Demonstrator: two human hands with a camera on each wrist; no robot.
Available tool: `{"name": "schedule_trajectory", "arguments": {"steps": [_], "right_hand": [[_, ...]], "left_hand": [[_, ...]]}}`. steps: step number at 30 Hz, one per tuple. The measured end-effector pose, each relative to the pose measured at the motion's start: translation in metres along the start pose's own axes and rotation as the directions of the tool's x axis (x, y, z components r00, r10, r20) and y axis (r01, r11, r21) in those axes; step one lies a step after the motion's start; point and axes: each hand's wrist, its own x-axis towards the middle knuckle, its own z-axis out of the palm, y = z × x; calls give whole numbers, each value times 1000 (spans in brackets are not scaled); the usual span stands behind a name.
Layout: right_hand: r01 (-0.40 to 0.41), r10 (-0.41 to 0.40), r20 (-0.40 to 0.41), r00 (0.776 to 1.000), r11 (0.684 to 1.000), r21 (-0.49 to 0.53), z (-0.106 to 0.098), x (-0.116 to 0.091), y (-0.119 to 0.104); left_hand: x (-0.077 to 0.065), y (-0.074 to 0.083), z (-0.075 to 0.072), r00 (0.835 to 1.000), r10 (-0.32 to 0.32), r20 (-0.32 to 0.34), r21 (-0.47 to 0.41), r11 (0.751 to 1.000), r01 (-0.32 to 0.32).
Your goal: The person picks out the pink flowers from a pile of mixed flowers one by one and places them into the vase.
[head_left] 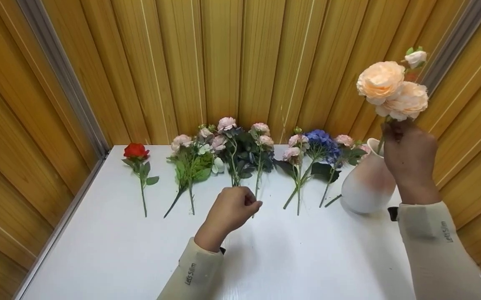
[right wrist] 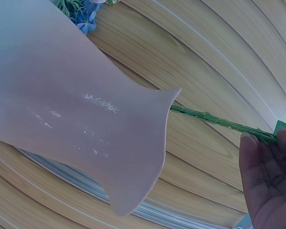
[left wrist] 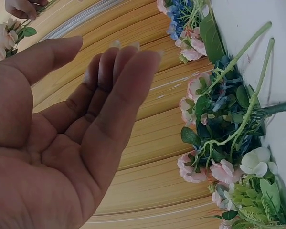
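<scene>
Flower stem (right wrist: 206, 117), apparently inside vase (head_left: 364, 188); in raised right hand's (head_left: 412, 155) pinch; left hand (head_left: 231, 209) unclenched

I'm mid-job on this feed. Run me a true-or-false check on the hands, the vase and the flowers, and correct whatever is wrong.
1. The right hand holds the peach flowers by their stem. True.
2. The left hand grips a flower. False: its palm is empty.
3. In the head view, the red rose is the leftmost flower on the table. True.
4. The vase lies on its side. False: it stands upright.
5. The right wrist view shows the stem's lower tip. False: the tip is hidden at the vase's rim.
</scene>
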Motion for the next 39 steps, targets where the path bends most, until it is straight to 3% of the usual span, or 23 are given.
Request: {"name": "schedule_trajectory", "arguments": {"steps": [17,35,39], "right_hand": [[11,-11,14,1000,1000,-16,5,-3,12],[11,-9,45,999,998,-59,9,-9,21],[-27,32,53,998,995,-95,9,-9,24]], "left_hand": [[2,-1,2,1000,17,-20,40,999,-17],[2,0,2,1000,-14,-21,33,999,14],[2,0,2,1000,-4,-21,39,999,5]]}}
